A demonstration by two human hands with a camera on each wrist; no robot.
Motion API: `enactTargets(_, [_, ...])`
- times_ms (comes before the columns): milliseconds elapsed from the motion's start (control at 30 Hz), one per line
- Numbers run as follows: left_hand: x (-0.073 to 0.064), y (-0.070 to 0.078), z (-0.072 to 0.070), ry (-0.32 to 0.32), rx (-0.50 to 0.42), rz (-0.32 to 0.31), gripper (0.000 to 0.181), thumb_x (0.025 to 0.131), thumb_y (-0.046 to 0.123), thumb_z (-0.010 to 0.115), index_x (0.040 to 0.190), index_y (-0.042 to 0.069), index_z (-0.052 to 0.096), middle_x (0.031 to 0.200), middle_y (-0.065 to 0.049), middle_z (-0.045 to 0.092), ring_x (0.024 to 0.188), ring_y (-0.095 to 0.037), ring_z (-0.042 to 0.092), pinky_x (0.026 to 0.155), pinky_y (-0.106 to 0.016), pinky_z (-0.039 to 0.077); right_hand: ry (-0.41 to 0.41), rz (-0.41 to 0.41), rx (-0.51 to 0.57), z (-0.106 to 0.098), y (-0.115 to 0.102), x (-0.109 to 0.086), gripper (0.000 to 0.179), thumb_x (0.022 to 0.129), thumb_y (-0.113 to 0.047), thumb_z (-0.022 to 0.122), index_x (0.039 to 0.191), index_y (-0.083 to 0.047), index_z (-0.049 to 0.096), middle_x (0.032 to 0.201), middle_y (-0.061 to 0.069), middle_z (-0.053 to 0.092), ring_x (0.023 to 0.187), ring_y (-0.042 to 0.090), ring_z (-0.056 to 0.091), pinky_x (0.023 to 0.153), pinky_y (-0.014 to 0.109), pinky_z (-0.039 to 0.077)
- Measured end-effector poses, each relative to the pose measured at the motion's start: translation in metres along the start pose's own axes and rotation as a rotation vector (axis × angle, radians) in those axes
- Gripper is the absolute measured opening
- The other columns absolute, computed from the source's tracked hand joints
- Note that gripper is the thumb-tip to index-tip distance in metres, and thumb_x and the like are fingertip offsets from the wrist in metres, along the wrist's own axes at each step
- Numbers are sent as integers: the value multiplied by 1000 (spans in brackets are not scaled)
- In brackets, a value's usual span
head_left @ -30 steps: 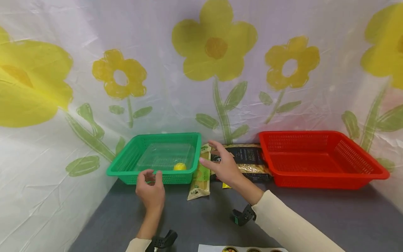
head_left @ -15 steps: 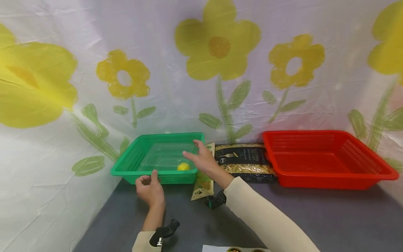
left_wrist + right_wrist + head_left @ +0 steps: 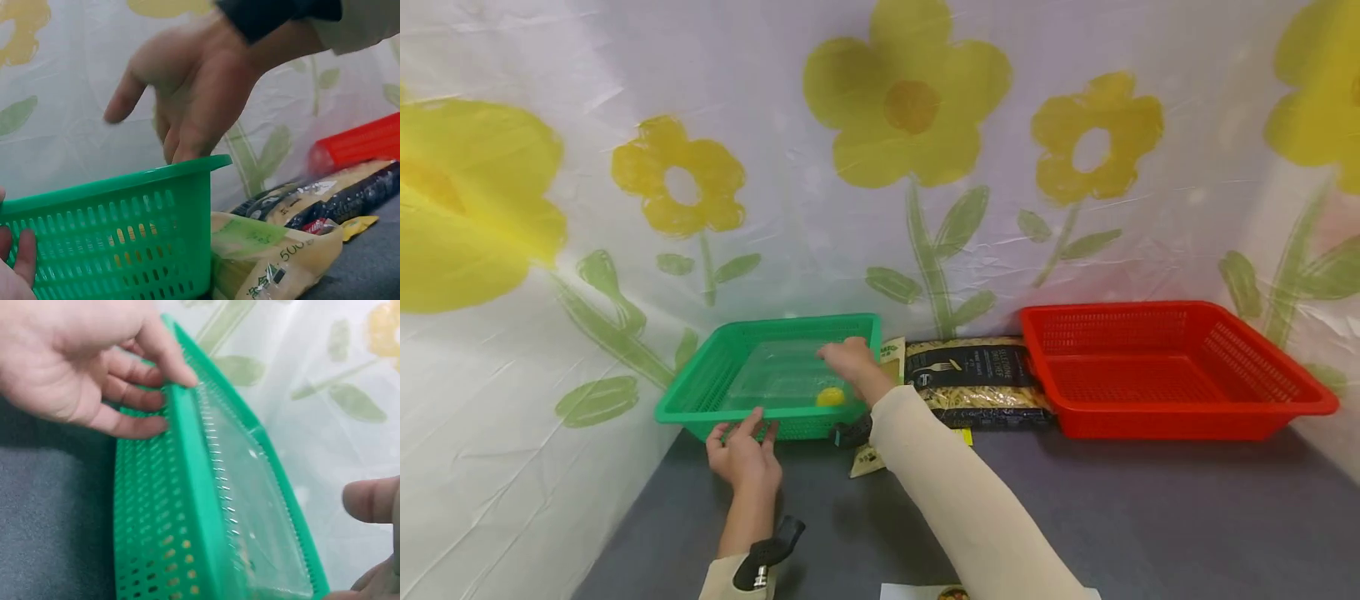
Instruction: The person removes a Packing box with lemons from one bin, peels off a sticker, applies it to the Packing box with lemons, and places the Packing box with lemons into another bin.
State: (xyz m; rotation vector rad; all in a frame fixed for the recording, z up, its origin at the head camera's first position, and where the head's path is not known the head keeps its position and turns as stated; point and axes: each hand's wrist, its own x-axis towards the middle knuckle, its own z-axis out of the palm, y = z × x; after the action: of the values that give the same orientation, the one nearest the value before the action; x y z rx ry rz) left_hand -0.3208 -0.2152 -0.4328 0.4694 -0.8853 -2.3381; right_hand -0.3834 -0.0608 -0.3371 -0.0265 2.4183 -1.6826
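My left hand (image 3: 748,458) is at the front of the green plastic basket (image 3: 808,427). In the right wrist view, one digit lies over the rim and the other fingers press the slotted wall below, pinching the edge. My right hand (image 3: 852,364) hangs over the basket's right side, thumb held apart; in the left wrist view its fingers reach down behind the rim, partly hidden, and I cannot tell whether they touch anything. Inside the basket sit a clear plastic container (image 3: 775,367) and a round yellow item (image 3: 831,397).
Right of the green basket lie a long cream-and-green 500 g packet (image 3: 275,262) and a dark pasta bag (image 3: 973,375), with a small yellow packet (image 3: 964,436) in front. A red basket (image 3: 1157,425) stands further right. Printed paper (image 3: 913,592) lies at the near edge.
The right hand has moved left, from above the packets to over the green basket's right side. The left hand has come up against the basket's front rim.
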Motion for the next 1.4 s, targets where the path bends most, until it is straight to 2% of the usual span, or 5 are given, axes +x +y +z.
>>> enactTargets(200, [-3,6,-3,6,-7,-19,39,93,-1,68,110,11,35,113,-8,43,96,-23,58,89,-38,57,12,6,-269,19,3,8,78,104,-30,48,158,8,7,120,21,61,48,15,25,52,35,33])
enactTargets(333, [-4,6,-3,16,-7,-15,36,94,1,68,108,11,36,107,-9,47,93,-22,60,85,-37,58,59,-1,-389,27,3,6,76,103,-29,52,158,8,14,153,25,41,52,17,39,52,35,37])
enactTargets(767, [0,10,-1,27,-13,-4,39,91,2,73,107,12,39,105,-8,50,90,-22,61,81,-37,59,176,-27,-321,35,3,8,73,98,-22,65,154,5,27,115,23,63,70,25,57,56,36,45])
enactTargets(1100, [2,9,3,18,6,18,37,92,-1,69,107,12,38,109,-8,47,93,-23,59,80,-35,59,125,-4,-13,18,4,16,35,88,-16,72,61,-17,49,54,1,41,44,23,52,44,34,43])
enactTargets(1400, [5,3,-3,-4,26,15,41,93,1,70,110,13,35,114,-6,43,95,-23,59,81,-35,59,245,-25,3,15,8,14,31,87,-25,73,60,-14,61,49,4,57,56,28,69,38,31,40])
